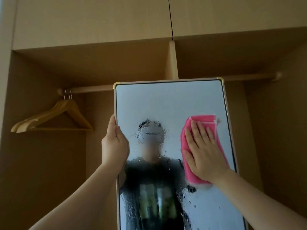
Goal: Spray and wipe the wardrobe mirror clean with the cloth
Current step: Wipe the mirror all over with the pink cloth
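Note:
A tall framed mirror (167, 100) with gold corner caps stands out in front of an open wooden wardrobe. Spray droplets cover its middle and lower glass, where a person's reflection shows. My left hand (114, 141) grips the mirror's left edge, thumb on the glass. My right hand (204, 150) lies flat with straight fingers on a folded pink cloth (203, 121), pressing it against the right side of the glass. No spray bottle is in view.
Several wooden hangers (51, 118) hang at the left end of a wooden rail (93, 88) behind the mirror. A vertical divider (172, 62) splits the wardrobe, and a second rail (249, 77) runs to the right. Closed upper cabinet doors (93, 19) sit above.

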`<state>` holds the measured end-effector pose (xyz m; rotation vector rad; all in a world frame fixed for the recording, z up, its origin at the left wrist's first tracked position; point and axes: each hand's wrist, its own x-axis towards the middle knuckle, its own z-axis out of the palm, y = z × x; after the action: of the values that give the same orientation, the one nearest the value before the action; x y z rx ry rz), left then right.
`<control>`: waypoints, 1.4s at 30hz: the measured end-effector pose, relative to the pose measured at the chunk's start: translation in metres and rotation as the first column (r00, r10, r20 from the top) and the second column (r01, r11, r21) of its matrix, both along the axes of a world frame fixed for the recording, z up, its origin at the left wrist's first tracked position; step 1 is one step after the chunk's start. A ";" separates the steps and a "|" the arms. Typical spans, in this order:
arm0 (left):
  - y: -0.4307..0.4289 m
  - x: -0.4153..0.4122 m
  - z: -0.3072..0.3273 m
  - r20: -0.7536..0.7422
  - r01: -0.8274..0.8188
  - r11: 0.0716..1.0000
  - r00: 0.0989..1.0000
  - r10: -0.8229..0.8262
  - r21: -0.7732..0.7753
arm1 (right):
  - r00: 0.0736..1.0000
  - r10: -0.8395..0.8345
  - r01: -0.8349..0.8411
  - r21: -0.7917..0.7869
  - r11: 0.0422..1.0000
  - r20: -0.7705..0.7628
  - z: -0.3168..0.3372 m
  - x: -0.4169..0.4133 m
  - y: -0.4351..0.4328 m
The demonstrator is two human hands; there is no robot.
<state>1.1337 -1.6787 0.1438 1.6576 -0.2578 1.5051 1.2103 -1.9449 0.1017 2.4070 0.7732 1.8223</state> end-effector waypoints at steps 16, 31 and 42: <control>-0.004 -0.008 0.001 -0.009 -0.063 0.998 0.998 0.063 0.010 | 0.996 0.051 -0.047 -0.062 0.997 0.068 0.048 0.005 -0.006; -0.002 -0.008 0.001 0.001 -0.103 0.995 0.995 0.103 -0.003 | 0.997 0.047 -0.048 0.020 0.999 0.066 0.144 -0.005 0.009; -0.002 -0.008 0.001 0.028 -0.107 0.994 0.994 0.107 0.011 | 0.996 0.057 -0.058 0.015 0.998 0.061 0.101 -0.010 0.020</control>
<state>1.1256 -1.6808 0.1443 1.6844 -0.1967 1.6099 1.2006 -1.9247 0.2032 2.3507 0.8335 1.9207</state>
